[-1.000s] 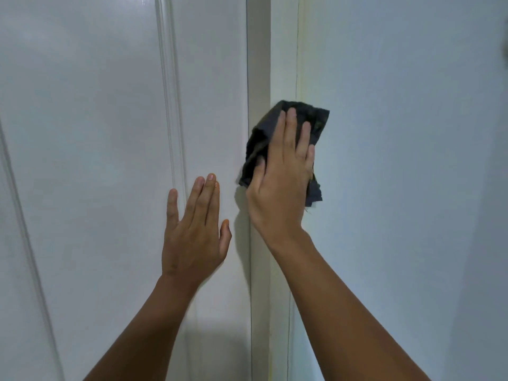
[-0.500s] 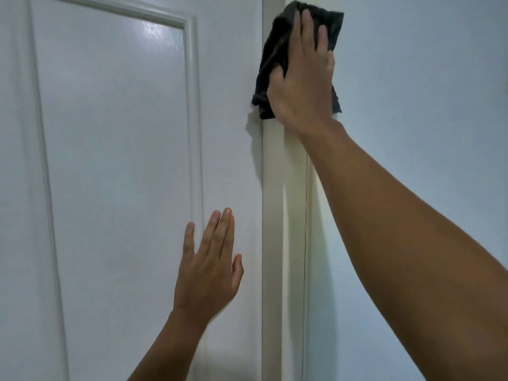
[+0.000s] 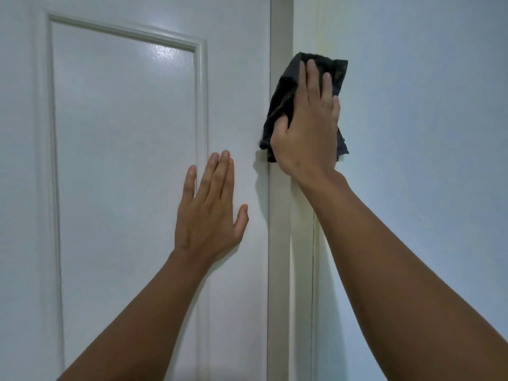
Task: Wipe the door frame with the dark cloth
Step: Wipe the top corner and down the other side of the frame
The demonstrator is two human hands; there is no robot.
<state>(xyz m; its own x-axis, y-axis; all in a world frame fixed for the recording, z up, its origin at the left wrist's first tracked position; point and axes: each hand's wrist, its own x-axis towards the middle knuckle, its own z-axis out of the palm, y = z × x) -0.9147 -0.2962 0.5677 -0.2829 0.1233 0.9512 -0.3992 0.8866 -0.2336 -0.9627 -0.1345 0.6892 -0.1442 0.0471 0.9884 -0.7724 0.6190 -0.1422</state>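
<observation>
The white door frame runs upright through the middle of the view, between the door and the wall. My right hand presses the dark cloth flat against the frame in its upper part, fingers pointing up. The cloth sticks out above and to the left of the hand and a corner hangs out at the lower right. My left hand lies flat on the white door, fingers spread, just left of the frame and lower than the right hand. It holds nothing.
The door has a raised rectangular panel moulding beside my left hand. A pale blue wall fills the right side. My right forearm crosses the lower right of the view.
The cloth and my right hand went up the frame, then came back down somewhat. The view tilted upward. My left hand stayed flat on the door.
</observation>
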